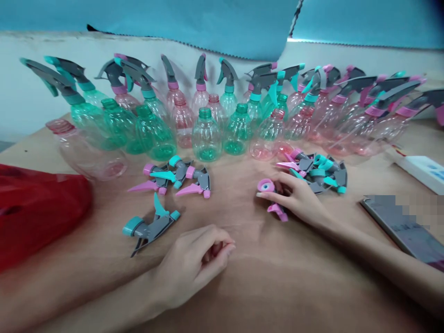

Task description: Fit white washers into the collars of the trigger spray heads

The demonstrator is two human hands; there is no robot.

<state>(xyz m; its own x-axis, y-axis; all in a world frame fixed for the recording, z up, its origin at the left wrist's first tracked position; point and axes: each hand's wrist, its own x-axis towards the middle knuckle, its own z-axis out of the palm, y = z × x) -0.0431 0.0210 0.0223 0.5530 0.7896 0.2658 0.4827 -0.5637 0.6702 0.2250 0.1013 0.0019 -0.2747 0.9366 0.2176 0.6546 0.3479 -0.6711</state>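
My right hand (298, 196) is closed on a grey and pink spray nozzle (266, 186), thumb and fingers around its body, its round pink collar turned toward me. Low over the table, my left hand (199, 263) is curled with thumb and fingertips touching; nothing shows between them. Left of it lies a grey and turquoise spray nozzle (152, 229). Several loose nozzles form a pile (180, 175) at middle left, and another pile (322, 171) lies just behind my right hand. Bottles without nozzles, such as a clear one with a green base (207, 138), stand behind them.
Several bottles with nozzles fitted (227, 90) line the white wall. An uncapped pink bottle (90, 150) leans at the left beside a red bag (38, 212). At the right lie a phone (398, 226) and a white power strip (425, 171). Blue cloth (194, 27) hangs above.
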